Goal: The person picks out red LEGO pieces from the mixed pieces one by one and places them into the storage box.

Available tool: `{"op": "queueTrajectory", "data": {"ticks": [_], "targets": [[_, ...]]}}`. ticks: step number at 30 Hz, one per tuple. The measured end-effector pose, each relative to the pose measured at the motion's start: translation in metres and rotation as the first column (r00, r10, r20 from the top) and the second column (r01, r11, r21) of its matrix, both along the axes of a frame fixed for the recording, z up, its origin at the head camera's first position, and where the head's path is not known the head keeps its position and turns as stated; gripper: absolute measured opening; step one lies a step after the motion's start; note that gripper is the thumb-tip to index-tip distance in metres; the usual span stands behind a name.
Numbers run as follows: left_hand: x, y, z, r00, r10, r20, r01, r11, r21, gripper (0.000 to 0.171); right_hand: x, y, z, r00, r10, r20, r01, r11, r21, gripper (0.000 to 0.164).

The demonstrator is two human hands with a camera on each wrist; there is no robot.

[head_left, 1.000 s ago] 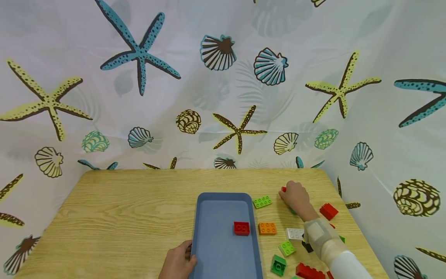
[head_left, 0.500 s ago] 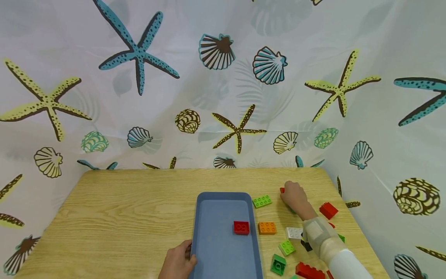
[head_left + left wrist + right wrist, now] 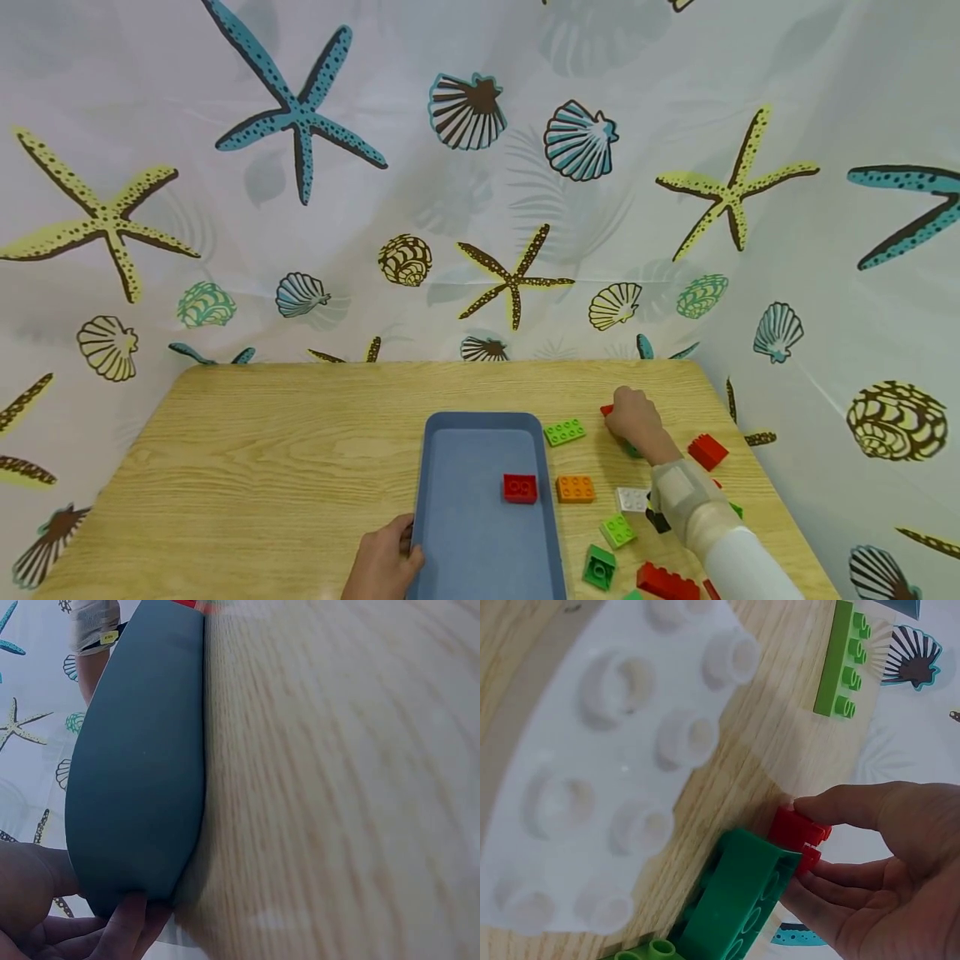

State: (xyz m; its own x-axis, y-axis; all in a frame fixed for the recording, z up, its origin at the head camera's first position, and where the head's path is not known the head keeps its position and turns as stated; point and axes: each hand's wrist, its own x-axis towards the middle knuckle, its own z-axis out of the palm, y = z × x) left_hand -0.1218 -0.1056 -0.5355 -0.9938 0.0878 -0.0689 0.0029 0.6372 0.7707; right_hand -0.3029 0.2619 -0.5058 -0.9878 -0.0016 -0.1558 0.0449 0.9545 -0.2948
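My left hand [image 3: 382, 560] grips the left wall of a blue-grey tray [image 3: 421, 467]; in the left wrist view its thumb and fingers are on either side of the tray's wall [image 3: 142, 750]. A red brick [image 3: 520, 489] lies in the tray, right of its middle. At the back right of the table, my right hand [image 3: 637, 418] pinches another red brick [image 3: 795, 836] between thumb and fingers. Right beside that brick, in the right wrist view, lies a dark green brick [image 3: 742, 892]. A lime green brick [image 3: 564, 432] is left of the right hand.
Right of the tray lie an orange brick [image 3: 575, 489], a white brick [image 3: 633, 500], a small lime brick [image 3: 618, 531], a green brick [image 3: 599, 568], a long red brick [image 3: 667, 582] and a red brick [image 3: 707, 452]. A patterned curtain [image 3: 480, 183] hangs behind the wooden table [image 3: 262, 467].
My right hand has stayed almost in place, with the red brick at its fingertips shifting only slightly. The left hand and the tray have not visibly moved.
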Motion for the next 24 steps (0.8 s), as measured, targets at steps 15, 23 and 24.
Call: {"op": "queueTrajectory", "data": {"ticks": [15,23,24], "targets": [[-0.001,0.001,-0.001,1.000,0.012,0.022,-0.012,1.000,-0.004,0.037,0.010,-0.004,0.010,0.999,0.017,-0.031,-0.017,1.000,0.000,0.018],[0.000,0.001,0.000,1.000,-0.005,-0.004,0.005,1.000,-0.017,0.037,0.020,-0.023,0.027,0.973,0.190,-0.132,-0.196,0.980,-0.030,0.024],[0.000,0.001,0.000,1.000,-0.009,-0.013,0.009,1.000,-0.019,0.037,0.022,-0.027,0.030,0.968,0.209,-0.141,-0.215,0.976,-0.029,0.026]]}}
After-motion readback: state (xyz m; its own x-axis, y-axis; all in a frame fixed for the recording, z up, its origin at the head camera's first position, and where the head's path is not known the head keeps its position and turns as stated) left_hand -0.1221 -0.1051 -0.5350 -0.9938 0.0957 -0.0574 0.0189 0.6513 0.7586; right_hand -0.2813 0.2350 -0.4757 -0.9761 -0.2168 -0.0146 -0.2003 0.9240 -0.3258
